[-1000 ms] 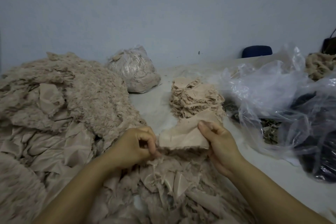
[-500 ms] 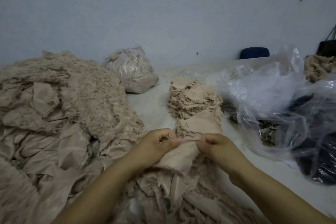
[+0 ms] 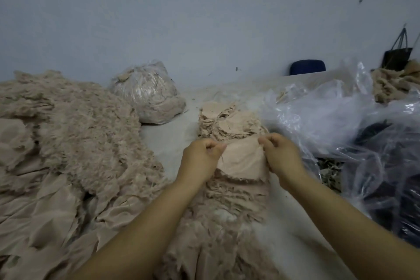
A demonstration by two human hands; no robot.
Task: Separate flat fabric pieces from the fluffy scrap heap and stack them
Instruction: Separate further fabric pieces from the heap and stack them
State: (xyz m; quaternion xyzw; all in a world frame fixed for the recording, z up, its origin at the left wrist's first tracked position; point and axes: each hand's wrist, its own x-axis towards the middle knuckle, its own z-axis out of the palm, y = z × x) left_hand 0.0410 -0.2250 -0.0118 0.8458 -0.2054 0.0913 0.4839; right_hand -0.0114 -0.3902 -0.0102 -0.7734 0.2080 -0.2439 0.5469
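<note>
Two hands, the left hand [image 3: 201, 157] and right hand [image 3: 280, 154], pinch a flat beige fabric piece [image 3: 242, 161] by its corners above the stack [image 3: 227, 124]; uneven release could leave it creased or crooked.

two bare forearms come in from the bottom edge, one on each side, both uncovered as far as they show; no sleeve edge or cuff reaches into view. the left hand [image 3: 201, 157] and the right hand [image 3: 280, 154] are bare too, with nothing worn on what shows of the fingers, knuckles or wrists. both forearms look smooth and broaden toward the lower edge, where the wide lens stretches them. the fingernails are hard to make out, since slight blur softens the fingertips. the rest of the person lies outside the view.
</note>
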